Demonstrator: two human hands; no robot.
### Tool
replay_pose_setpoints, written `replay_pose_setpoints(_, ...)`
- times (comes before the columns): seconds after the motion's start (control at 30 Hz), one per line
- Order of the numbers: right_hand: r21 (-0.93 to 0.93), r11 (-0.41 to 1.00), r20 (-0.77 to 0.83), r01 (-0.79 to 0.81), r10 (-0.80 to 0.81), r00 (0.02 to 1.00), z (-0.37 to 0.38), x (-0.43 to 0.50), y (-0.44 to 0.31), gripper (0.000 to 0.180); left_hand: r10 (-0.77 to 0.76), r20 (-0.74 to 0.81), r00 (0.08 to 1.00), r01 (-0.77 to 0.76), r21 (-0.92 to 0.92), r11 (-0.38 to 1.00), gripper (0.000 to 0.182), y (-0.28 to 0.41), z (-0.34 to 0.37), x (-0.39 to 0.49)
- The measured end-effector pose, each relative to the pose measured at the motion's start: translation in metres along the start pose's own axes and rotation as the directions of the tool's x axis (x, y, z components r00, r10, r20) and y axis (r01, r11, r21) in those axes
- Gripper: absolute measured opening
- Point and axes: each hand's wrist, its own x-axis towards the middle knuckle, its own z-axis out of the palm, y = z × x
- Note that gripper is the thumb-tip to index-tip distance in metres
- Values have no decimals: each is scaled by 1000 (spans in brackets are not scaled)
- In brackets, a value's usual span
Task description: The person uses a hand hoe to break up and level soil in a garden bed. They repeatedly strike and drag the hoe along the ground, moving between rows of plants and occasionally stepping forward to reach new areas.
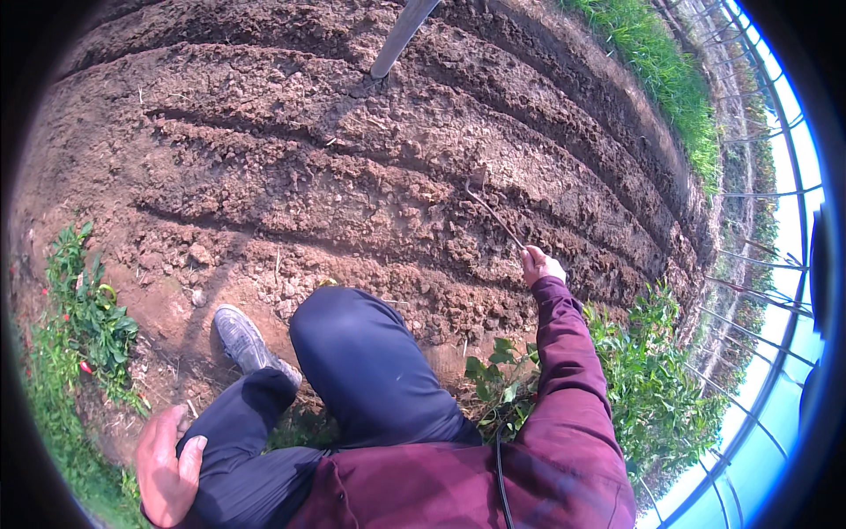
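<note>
My right hand [543, 267] is closed around the grip of a small hand hoe [496, 217]. Its thin, bent metal shaft runs up and left from my fist, and the blade end rests in the tilled soil [370, 211], where it blends with the clods. The grip itself is mostly hidden by my fingers. At the lower left, my left hand [168, 463] is beside my dark-trousered leg [244, 423], thumb apart from the fingers, holding nothing. Several shallow furrows cross the brown soil ahead of me.
A post [403, 40] stands in the bed at the top. Pepper plants [99, 324] with red fruit grow at left; leafy plants [651, 370] crowd my right arm. Green grass [661, 73] edges the far right. A greenhouse frame [790, 311] curves along the right side.
</note>
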Motion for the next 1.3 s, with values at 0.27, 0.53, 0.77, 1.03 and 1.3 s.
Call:
replay_pose_setpoints(0.27,342,938,-18,-62,72,997,-11,-40,60,37,14,-46,999,-16,-39,999,44,-6,-1,-11)
replay_pose_setpoints(0.53,825,-220,551,-520,517,655,63,2,-10,33,41,-41,998,-41,3,999,43,-1,-5,-5)
replay_pose_setpoints(0.77,810,-478,585,-339,623,519,84,31,-34,33,98,-40,994,-95,58,994,43,-1,-4,4)
replay_pose_setpoints(1.03,873,-163,485,-461,405,775,45,-47,-114,29,56,-39,998,-56,23,998,42,-7,-5,-4)
replay_pose_setpoints(1.3,737,-553,658,-389,456,599,72,-3,-101,37,153,-59,987,-148,75,986,43,-15,-1,1)
